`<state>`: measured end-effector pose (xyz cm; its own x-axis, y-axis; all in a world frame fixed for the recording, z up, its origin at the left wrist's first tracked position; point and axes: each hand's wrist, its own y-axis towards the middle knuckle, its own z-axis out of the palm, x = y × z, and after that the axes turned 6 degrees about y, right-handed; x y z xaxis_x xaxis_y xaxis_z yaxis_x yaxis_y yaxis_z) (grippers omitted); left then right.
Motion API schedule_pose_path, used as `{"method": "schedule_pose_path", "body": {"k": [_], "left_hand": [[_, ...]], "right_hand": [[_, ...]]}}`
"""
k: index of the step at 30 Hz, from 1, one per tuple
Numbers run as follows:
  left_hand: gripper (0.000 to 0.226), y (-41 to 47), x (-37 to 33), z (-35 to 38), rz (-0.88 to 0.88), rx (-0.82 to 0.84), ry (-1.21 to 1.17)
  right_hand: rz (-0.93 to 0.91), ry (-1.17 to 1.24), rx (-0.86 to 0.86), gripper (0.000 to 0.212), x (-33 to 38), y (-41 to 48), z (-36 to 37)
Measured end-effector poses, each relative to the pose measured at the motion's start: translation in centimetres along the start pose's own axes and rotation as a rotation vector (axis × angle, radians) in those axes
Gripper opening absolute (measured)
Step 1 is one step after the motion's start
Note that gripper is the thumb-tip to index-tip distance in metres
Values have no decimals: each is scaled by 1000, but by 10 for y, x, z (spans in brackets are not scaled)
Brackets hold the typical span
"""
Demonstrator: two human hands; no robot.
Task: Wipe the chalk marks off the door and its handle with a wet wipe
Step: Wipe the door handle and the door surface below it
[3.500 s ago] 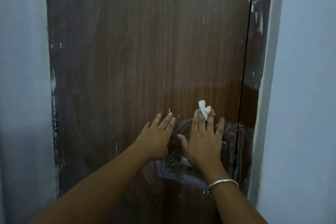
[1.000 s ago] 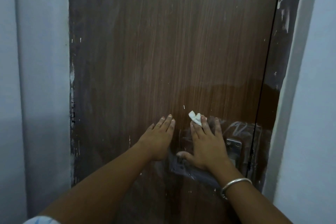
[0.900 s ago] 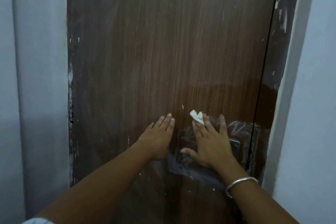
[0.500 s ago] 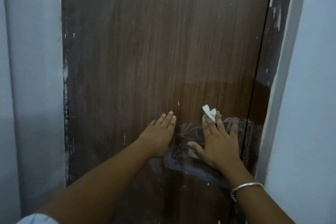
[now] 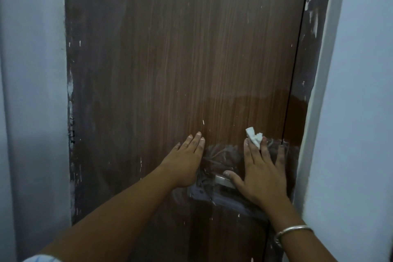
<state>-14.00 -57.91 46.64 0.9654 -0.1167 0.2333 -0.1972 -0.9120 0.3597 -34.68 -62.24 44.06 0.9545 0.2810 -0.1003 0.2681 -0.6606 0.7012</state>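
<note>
Head view: L hand (image 5: 185, 164) flat on door (image 5: 170, 59), lower centre, fingers straight, nothing held. R hand (image 5: 261, 176) flat lower right, straight fingers pressing wet wipe (image 5: 253, 138); handle (image 5: 220, 180) by R thumb amid chalk smears (image 5: 221, 151).

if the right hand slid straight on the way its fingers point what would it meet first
Nothing, as far as I can see: the right hand lies flat on the door, fingers pointing up, wet wipe leading. Above is only bare panel; the frame gap runs to its right.
</note>
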Motion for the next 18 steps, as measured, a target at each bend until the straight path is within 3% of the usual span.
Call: {"method": "schedule_pose_path", "body": {"k": [3, 8, 13, 18], "left_hand": [[90, 2, -6, 0, 18, -7, -5], [90, 5, -14, -2, 47, -6, -9], [89, 8, -21, -2, 78, -13, -26], [74, 10, -28, -2, 147, -86, -75]], "right_hand": [[123, 69, -51, 102, -3, -2, -3], [87, 77, -20, 110, -1, -8, 1], [221, 114, -113, 105, -11, -5, -3], [251, 138, -126, 104, -6, -4, -5]]}}
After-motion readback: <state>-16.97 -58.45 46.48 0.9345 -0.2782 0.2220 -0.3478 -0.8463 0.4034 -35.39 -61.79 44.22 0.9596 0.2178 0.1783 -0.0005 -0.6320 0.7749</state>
